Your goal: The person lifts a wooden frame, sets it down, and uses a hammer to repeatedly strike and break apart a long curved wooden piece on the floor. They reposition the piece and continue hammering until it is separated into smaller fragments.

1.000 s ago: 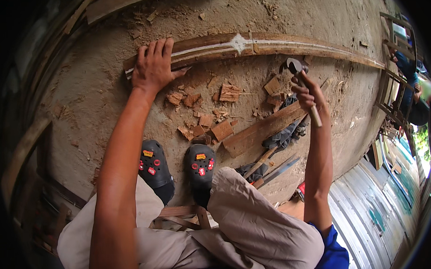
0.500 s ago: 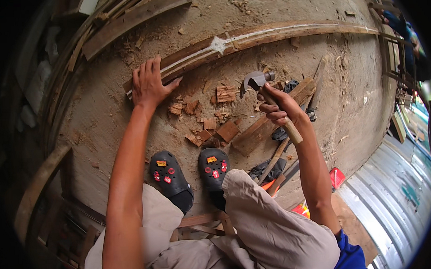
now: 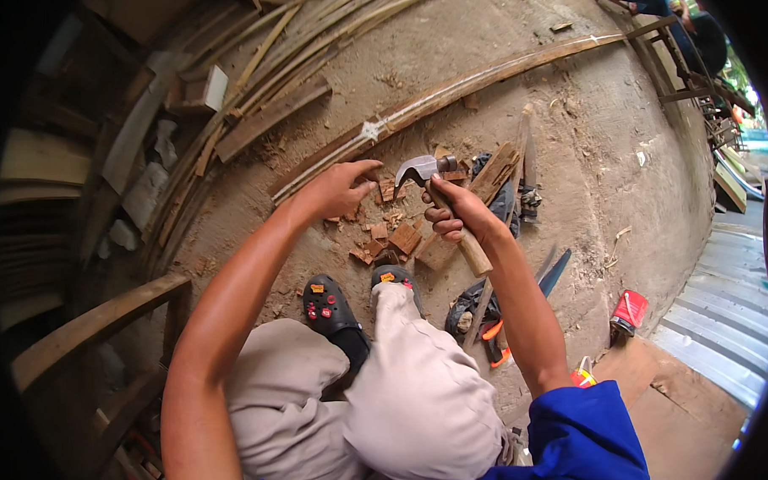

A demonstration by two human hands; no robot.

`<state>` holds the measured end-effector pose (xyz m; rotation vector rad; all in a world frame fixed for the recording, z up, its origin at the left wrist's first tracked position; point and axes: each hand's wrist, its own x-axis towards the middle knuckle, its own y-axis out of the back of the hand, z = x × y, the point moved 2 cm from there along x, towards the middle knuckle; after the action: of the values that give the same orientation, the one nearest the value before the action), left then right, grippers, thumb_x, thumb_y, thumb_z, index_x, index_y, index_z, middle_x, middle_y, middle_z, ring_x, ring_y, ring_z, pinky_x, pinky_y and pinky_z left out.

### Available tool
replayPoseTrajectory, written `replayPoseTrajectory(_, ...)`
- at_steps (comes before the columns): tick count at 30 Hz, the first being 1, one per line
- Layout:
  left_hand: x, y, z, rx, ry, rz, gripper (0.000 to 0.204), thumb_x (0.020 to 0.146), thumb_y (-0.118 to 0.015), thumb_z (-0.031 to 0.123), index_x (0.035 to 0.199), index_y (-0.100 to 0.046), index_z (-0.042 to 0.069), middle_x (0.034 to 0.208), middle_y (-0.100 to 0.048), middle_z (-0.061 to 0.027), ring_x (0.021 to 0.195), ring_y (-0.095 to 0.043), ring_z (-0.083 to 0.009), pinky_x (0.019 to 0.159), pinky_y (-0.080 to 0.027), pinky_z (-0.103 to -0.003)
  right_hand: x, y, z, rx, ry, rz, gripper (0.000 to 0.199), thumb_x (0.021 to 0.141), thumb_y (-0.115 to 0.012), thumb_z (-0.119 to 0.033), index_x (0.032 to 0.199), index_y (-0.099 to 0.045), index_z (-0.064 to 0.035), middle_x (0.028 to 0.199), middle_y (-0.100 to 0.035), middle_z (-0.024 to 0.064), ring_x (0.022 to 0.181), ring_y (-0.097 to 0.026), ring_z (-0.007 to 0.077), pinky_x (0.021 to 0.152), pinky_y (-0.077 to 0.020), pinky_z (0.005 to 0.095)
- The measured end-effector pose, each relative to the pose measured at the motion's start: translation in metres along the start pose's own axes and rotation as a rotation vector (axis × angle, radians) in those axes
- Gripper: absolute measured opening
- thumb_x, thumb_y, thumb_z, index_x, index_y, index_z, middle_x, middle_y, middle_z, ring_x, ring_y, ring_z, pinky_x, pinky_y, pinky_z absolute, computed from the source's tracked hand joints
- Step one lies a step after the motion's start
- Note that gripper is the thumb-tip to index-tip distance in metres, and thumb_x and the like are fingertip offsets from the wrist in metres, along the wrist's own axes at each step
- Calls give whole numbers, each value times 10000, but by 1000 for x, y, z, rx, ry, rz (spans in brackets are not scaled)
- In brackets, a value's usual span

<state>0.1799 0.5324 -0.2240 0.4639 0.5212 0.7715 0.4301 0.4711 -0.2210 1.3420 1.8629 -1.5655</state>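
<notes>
My right hand (image 3: 461, 210) is wrapped around the wooden handle of a claw hammer (image 3: 422, 167), whose metal head points up with the claw to the left. My left hand (image 3: 344, 189) is open with fingers stretched toward the claw, a small gap between them. Behind that hand lies a long wooden plank (image 3: 480, 84) on the ground, a white strip and a star-shaped white patch along its face. Whether the left hand touches the plank's near edge is hard to tell. Broken wood blocks (image 3: 405, 237) and chips are scattered below both hands.
My dark clogs (image 3: 327, 308) stand close to the chips. A handsaw with an orange handle (image 3: 494, 342) and a red can (image 3: 629, 310) lie to the right. Wooden strips (image 3: 264, 83) are stacked at the upper left, a curved wooden piece (image 3: 99, 322) below. Another person (image 3: 703, 38) is at the far right.
My left hand has let go of the plank's near end and moved right toward the hammer. My right hand still holds the hammer. The view has shifted.
</notes>
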Motion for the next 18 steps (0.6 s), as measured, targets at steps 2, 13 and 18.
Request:
replayPoseTrajectory(2, -9, 8, 40, -112, -3, 20, 378, 967, -633, 134, 1326, -609, 18, 1187, -715, -152, 1029, -661, -174, 905, -510, -323, -31, -16, -1, -86, 89, 10, 413, 1037, -482, -544, 987, -486, -134, 630, -367, -55, 414, -306, 35, 351, -278, 218)
replayPoseTrajectory(13, -70, 56, 199, 113, -358, 264, 253, 830, -651, 12, 1071, -726, 27, 983, -751, -177, 884, -736, -257, 816, -564, -349, -191, -87, -5, -278, 259, -97, 428, 1021, -504, -553, 968, -502, -128, 619, -366, -65, 404, -310, 25, 325, -266, 207)
replayPoseTrajectory(18, -112, 78, 252, 427, -547, 325, 177, 852, -747, 93, 1023, -746, 50, 957, -748, -139, 865, -729, -279, 776, -561, -373, -250, -119, -5, -403, 401, 29, 419, 1024, -515, -537, 964, -530, -122, 591, -363, -73, 378, -312, 18, 293, -261, 207)
